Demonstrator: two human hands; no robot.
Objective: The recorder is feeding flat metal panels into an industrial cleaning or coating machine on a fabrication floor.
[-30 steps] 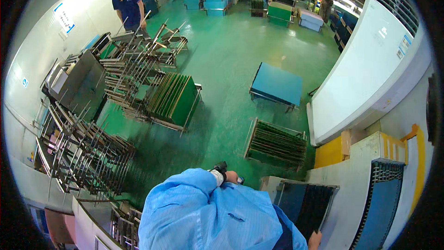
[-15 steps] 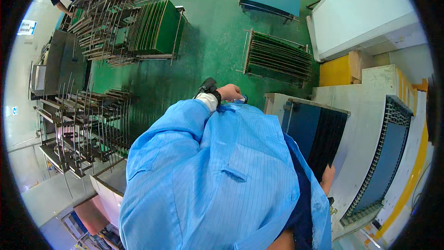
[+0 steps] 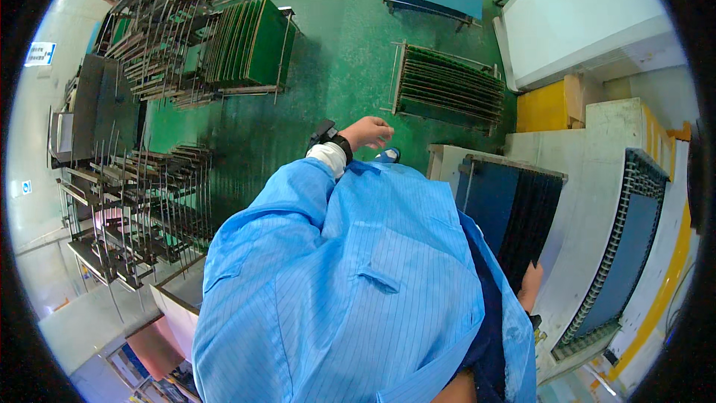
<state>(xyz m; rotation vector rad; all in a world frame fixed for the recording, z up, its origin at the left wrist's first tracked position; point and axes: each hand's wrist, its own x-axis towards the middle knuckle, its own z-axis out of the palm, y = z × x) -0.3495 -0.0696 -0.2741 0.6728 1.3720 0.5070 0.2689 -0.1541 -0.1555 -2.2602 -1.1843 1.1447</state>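
Head view: the left hand swings free over the green floor, fingers loose and open, holding nothing; a dark band sits at the wrist. The right hand rests low at the edge of a stack of dark panels standing upright in a slotted white rack to the right; I cannot tell whether it grips one, as the blue coat hides most of it. Far ahead, a floor cart of green boards. Left, metal racks.

Risk, as I judge it: a panel pulled one-handed could tilt and scrape its neighbours.

Signs: a small blue-and-white rectangular notice on the far-left wall; a tiny blue square lower down.
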